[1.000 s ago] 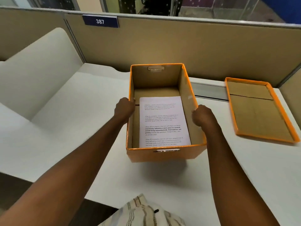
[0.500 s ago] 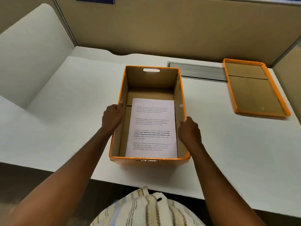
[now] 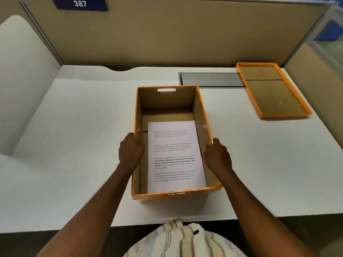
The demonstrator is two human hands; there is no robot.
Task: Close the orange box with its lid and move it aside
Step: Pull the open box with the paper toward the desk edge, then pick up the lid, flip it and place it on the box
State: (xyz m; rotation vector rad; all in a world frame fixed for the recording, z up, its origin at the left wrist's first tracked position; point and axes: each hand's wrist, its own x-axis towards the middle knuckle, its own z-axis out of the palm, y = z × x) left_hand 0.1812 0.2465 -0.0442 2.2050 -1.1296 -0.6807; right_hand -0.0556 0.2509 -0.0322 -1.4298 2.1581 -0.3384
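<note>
The orange box point(image 3: 168, 101) stands open on the white desk near its front edge, with a printed sheet of paper point(image 3: 175, 156) lying flat inside. My left hand point(image 3: 130, 150) grips the box's left wall at the rim. My right hand point(image 3: 218, 156) grips the right wall at the rim. The orange lid point(image 3: 272, 89) lies upside down at the back right of the desk, apart from the box, its brown inside facing up.
The white desk point(image 3: 74, 145) is enclosed by beige partition walls at the back and right and a white divider point(image 3: 24, 76) at the left. A grey cable slot point(image 3: 211, 79) runs between box and lid. My striped shirt shows at the bottom.
The box has come toward me and down onto the desk near the front edge, both hands still on its sides. The camera view has tilted further down.
</note>
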